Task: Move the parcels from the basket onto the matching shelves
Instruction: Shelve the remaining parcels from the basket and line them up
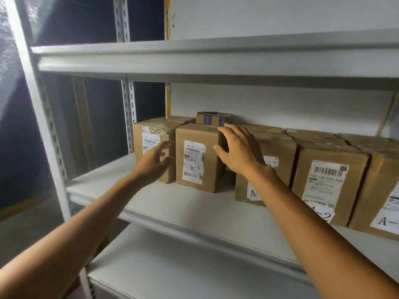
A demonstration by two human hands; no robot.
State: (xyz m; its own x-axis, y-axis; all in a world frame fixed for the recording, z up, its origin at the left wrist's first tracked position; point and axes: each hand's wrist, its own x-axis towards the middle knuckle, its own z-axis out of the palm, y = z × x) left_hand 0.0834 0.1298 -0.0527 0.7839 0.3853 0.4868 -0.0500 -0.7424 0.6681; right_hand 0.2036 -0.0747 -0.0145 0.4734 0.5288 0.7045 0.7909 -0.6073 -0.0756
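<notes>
A brown parcel labelled A-1 [197,157] stands upright on the middle shelf [164,203] of a grey rack. My left hand [154,161] hovers just left of it with loosely curled fingers, holding nothing, in front of another parcel [151,139]. At the parcel's upper right corner is my right hand [237,149], fingers spread and relaxed, either touching that corner or just off it. Behind sits a small box with blue print [212,118]. The basket is out of view.
More brown parcels stand in a row to the right, one partly hidden by my right arm [278,160], one marked A-2 [328,184], one at the frame edge [384,195]. An upper shelf [194,59] hangs overhead. A lower shelf [172,266] lies below. The rack upright [43,117] stands at left.
</notes>
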